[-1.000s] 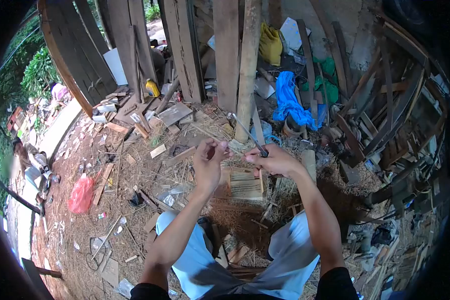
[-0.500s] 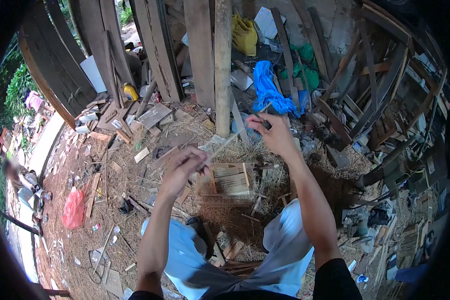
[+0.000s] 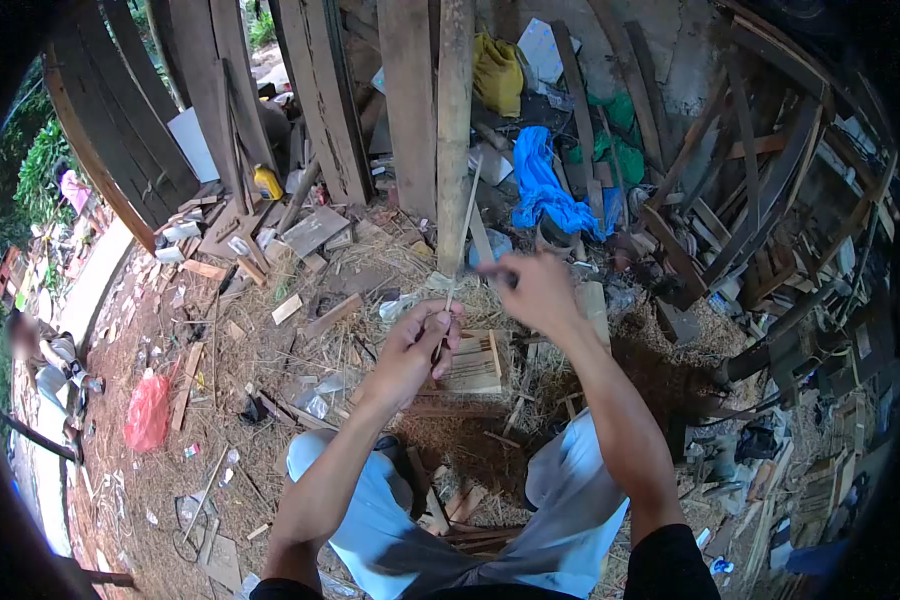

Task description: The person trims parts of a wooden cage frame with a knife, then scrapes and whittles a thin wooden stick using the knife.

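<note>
Held in my left hand is a thin pale strip, which rises from the closed fingers and stands nearly upright in front of the post. To the right and slightly higher, my right hand is closed around a dark handle, partly blurred; the tool's blade cannot be made out. The two hands are apart. Beneath them, a small wooden frame with slats lies on the ground, partly covered by my left hand.
A wooden post stands ahead, with a blue plastic sheet to its right. Wood scraps and shavings cover the ground. A red plastic bag lies left. Another person sits at the far left; a pink-clothed person is beyond.
The strip, earlier stretched between both hands, now points upward from my left hand. My right hand has moved lower with the handle. The view has shifted somewhat.
</note>
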Motion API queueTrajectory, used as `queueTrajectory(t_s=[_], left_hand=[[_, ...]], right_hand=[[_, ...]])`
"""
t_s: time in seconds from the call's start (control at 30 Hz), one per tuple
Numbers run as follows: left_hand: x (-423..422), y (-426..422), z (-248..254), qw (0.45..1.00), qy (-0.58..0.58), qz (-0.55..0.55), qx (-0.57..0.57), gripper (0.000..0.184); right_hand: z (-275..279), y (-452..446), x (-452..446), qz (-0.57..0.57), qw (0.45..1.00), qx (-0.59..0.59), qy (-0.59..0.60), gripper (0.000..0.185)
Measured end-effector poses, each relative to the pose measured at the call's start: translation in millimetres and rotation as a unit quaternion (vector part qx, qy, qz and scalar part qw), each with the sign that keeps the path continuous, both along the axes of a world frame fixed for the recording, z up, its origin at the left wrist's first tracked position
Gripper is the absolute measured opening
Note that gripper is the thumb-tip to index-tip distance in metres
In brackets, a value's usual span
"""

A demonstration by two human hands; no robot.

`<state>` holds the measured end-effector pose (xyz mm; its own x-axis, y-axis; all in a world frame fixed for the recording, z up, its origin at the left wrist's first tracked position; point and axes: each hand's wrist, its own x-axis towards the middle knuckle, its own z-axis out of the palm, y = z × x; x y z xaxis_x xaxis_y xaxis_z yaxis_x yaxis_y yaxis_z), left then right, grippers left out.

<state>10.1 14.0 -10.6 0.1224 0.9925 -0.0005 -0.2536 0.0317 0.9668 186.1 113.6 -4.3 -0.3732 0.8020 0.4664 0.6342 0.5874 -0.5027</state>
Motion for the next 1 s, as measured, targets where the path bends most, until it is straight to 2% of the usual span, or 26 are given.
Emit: queueTrajectory(t_s=[0.03, 0.1, 0.3, 0.43, 0.53, 0.63, 0.7, 0.83, 1.0], left_hand=[[-0.5, 0.7, -2.4, 1.0, 0.0, 0.0, 0.001, 0.026], [-1.0, 1.4, -10.5, 0.997, 0.07, 0.017, 0.038, 0.023], [6.7, -3.7, -11.0, 0.995, 0.078, 0.043, 0.034, 0.031], [8.0, 0.6, -10.2, 0.994, 0.074, 0.062, 0.05, 0.03], [10.7, -3.8, -4.0, 0.997, 0.034, 0.051, 0.041, 0.029], [11.2, -5.5, -6.8, 0.996, 0.075, 0.03, 0.029, 0.033], [13.0, -2.7, -8.7, 0.994, 0.1, 0.031, 0.033, 0.033], [11.0, -2.8, -9.9, 0.997, 0.072, 0.024, 0.016, 0.03], [7.5, -11.6, -4.2, 0.987, 0.154, 0.004, -0.033, 0.025]], right_hand=[[-7.3, -5.7, -6.0, 0.0, 1.0, 0.001, 0.0, 0.009], [-16.0, -15.1, -19.5, 0.044, 0.988, 0.061, -0.136, 0.008], [-4.1, -13.6, -24.0, -0.079, 0.983, 0.078, -0.146, 0.014], [-8.2, -5.3, -24.8, -0.094, 0.984, 0.09, -0.124, 0.014], [-10.2, 8.7, -14.9, -0.147, 0.976, 0.087, -0.138, 0.014], [-12.6, 23.2, -2.8, -0.2, 0.966, 0.1, -0.129, 0.016], [-13.2, 28.1, 1.0, -0.212, 0.962, 0.075, -0.153, 0.015], [-27.1, 55.3, 14.3, -0.257, 0.949, 0.052, -0.173, 0.018], [-26.6, 72.1, 56.9, -0.387, 0.908, -0.052, -0.149, 0.021]])
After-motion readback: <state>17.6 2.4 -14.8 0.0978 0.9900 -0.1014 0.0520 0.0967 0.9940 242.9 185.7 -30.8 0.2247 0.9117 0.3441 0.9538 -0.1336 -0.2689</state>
